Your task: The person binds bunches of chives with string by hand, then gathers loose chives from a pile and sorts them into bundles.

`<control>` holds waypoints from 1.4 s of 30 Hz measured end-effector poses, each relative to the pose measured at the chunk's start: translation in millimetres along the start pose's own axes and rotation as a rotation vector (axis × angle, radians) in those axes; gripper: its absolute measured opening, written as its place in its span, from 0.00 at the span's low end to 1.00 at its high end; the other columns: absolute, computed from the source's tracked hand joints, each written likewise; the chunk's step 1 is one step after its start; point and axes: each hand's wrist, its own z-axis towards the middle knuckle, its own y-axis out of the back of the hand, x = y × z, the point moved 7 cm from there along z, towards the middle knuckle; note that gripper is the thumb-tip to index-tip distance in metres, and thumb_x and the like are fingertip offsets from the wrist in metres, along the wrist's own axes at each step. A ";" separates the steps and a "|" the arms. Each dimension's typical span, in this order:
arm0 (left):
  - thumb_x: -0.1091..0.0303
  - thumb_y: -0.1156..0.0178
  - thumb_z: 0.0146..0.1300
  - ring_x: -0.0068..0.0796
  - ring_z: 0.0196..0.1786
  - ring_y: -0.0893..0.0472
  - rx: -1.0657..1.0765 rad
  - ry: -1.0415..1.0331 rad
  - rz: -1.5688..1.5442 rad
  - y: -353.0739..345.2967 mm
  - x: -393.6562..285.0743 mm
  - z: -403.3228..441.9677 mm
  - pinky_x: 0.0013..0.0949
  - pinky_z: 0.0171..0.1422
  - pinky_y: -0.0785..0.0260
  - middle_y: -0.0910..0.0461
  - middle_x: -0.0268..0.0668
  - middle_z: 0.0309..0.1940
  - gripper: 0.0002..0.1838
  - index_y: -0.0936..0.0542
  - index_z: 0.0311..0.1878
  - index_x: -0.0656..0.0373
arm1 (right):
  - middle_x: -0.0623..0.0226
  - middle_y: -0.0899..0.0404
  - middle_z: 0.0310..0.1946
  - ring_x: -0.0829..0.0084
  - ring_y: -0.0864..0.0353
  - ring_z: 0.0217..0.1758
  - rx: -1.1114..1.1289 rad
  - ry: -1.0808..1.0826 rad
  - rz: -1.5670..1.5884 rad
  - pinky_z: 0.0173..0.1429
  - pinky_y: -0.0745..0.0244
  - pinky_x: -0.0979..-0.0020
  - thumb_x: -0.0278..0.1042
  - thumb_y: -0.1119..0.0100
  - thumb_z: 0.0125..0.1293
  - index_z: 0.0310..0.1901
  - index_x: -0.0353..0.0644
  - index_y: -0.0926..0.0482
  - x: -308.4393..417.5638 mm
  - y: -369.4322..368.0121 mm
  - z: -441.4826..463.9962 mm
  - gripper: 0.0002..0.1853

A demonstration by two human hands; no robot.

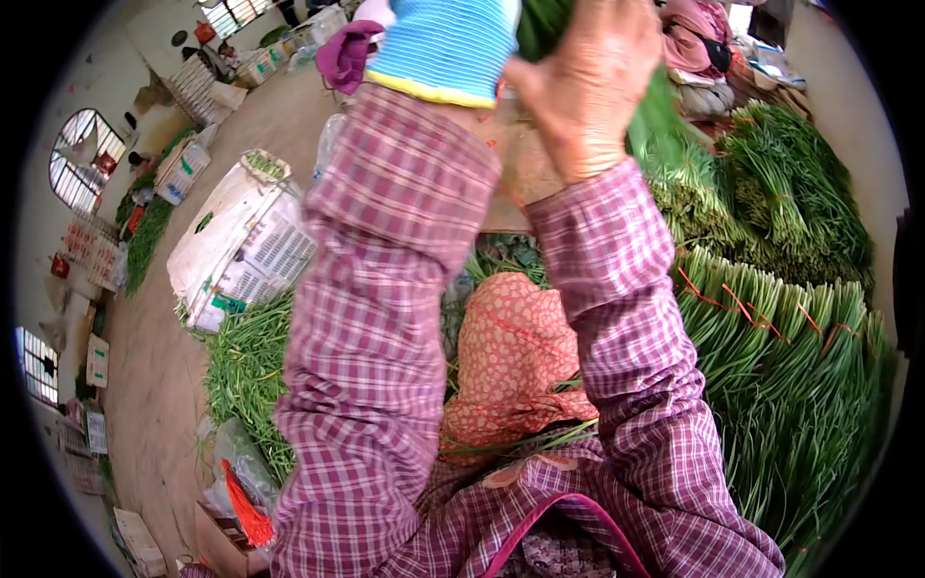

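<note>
My left hand (445,46), in a blue ribbed glove with a yellow cuff, reaches to the top edge of the picture, where its fingers are cut off. My right hand (599,82) is bare and slightly blurred; its thumb stands apart from the stretched fingers, whose tips run out of view. Dark green leaves (542,27) show between the two hands, beside my right thumb. More blurred greens (660,120) lie just right of my right wrist. Both hands are above a brownish work surface (525,178).
Long-stemmed green bundles (785,385) tied with red bands are stacked at the right, with more bundles (790,183) behind. On the left are a white printed sack (246,236), loose greens (249,361) and red ties (248,511). A patterned red cloth (515,352) covers my lap.
</note>
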 end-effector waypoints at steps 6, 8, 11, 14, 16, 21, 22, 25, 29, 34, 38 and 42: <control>0.69 0.45 0.64 0.31 0.45 0.20 -0.213 1.113 -0.760 -80.1 8.6 -115.8 0.36 0.54 0.26 0.21 0.41 0.38 0.10 0.25 0.45 0.63 | 0.73 0.33 0.63 0.63 0.37 0.66 0.181 0.114 -0.211 0.69 0.47 0.53 0.43 0.22 0.36 0.64 0.63 0.33 -147.4 27.0 -54.0 0.48; 0.66 0.44 0.63 0.31 0.44 0.21 -0.607 1.625 -1.270 -114.2 9.9 -190.6 0.36 0.54 0.28 0.22 0.37 0.38 0.09 0.25 0.44 0.58 | 0.70 0.30 0.59 0.64 0.31 0.62 0.285 0.155 -0.203 0.67 0.42 0.53 0.39 0.23 0.38 0.64 0.63 0.32 -167.7 21.1 -82.8 0.46; 0.64 0.42 0.62 0.32 0.44 0.22 -0.812 1.853 -1.210 -110.9 -6.8 -275.8 0.38 0.54 0.29 0.23 0.35 0.38 0.09 0.25 0.43 0.54 | 0.67 0.24 0.51 0.64 0.25 0.51 0.534 0.168 -0.170 0.61 0.34 0.56 0.34 0.25 0.41 0.63 0.61 0.30 -180.6 -2.3 -131.0 0.42; 0.59 0.45 0.64 0.31 0.43 0.20 -0.808 2.041 -1.044 -93.2 -10.6 -347.0 0.38 0.49 0.27 0.22 0.33 0.37 0.10 0.24 0.42 0.53 | 0.69 0.24 0.40 0.66 0.24 0.44 0.793 0.139 -0.072 0.51 0.28 0.63 0.33 0.27 0.40 0.61 0.61 0.29 -182.0 -35.6 -181.2 0.41; 0.58 0.45 0.63 0.31 0.40 0.20 -0.803 2.090 -0.958 -78.9 -8.3 -379.7 0.38 0.46 0.27 0.21 0.32 0.34 0.08 0.23 0.37 0.51 | 0.70 0.26 0.36 0.66 0.23 0.43 0.950 0.114 -0.005 0.47 0.26 0.64 0.34 0.27 0.41 0.61 0.61 0.29 -178.2 -56.5 -207.8 0.40; 0.56 0.41 0.63 0.32 0.37 0.19 -0.935 2.216 -0.923 -54.8 7.9 -459.5 0.42 0.45 0.24 0.20 0.32 0.31 0.11 0.22 0.34 0.53 | 0.64 0.24 0.38 0.58 0.19 0.41 1.222 0.054 0.120 0.42 0.25 0.59 0.38 0.28 0.43 0.59 0.60 0.30 -177.2 -101.8 -254.7 0.37; 0.56 0.40 0.63 0.32 0.41 0.20 -0.908 2.196 -0.981 -52.5 11.8 -465.3 0.39 0.48 0.25 0.20 0.34 0.36 0.11 0.22 0.39 0.54 | 0.62 0.21 0.38 0.54 0.19 0.42 1.264 0.015 0.136 0.42 0.25 0.58 0.39 0.29 0.42 0.59 0.60 0.31 -175.9 -106.5 -253.4 0.37; 0.61 0.40 0.64 0.33 0.50 0.22 -0.884 2.070 -0.922 -28.4 27.7 -449.6 0.39 0.58 0.27 0.22 0.41 0.49 0.17 0.25 0.51 0.61 | 0.61 0.18 0.37 0.54 0.19 0.42 1.546 -0.079 0.012 0.45 0.26 0.57 0.42 0.29 0.44 0.59 0.61 0.31 -188.0 -128.5 -262.3 0.36; 0.60 0.37 0.61 0.40 0.62 0.30 -0.096 1.586 -0.359 20.9 64.0 -402.5 0.40 0.68 0.36 0.32 0.46 0.61 0.34 0.37 0.66 0.68 | 0.60 0.17 0.39 0.57 0.18 0.46 1.742 -0.114 -0.010 0.50 0.25 0.58 0.46 0.29 0.45 0.59 0.63 0.28 -193.2 -150.8 -264.1 0.35; 0.48 0.24 0.38 0.47 0.71 0.43 0.961 0.751 0.220 -35.4 24.9 -340.6 0.48 0.75 0.52 0.41 0.47 0.67 0.59 0.46 0.72 0.56 | 0.60 0.16 0.42 0.58 0.19 0.48 1.890 -0.193 0.147 0.53 0.26 0.61 0.44 0.26 0.42 0.59 0.56 0.27 -203.0 -165.0 -270.5 0.37; 0.38 0.26 0.32 0.46 0.70 0.42 1.281 0.547 0.149 -92.0 11.4 -368.7 0.52 0.75 0.54 0.39 0.43 0.65 0.64 0.47 0.73 0.50 | 0.57 0.17 0.42 0.62 0.18 0.48 1.994 -0.385 0.401 0.56 0.27 0.66 0.37 0.23 0.40 0.59 0.41 0.28 -213.3 -176.0 -281.1 0.40; 0.40 0.26 0.36 0.42 0.65 0.33 1.535 0.736 0.050 -119.8 47.7 -395.4 0.47 0.68 0.42 0.32 0.43 0.60 0.58 0.43 0.71 0.45 | 0.54 0.23 0.51 0.59 0.26 0.59 1.943 -0.118 0.030 0.63 0.33 0.59 0.51 0.26 0.45 0.63 0.45 0.32 -206.4 -176.5 -241.8 0.44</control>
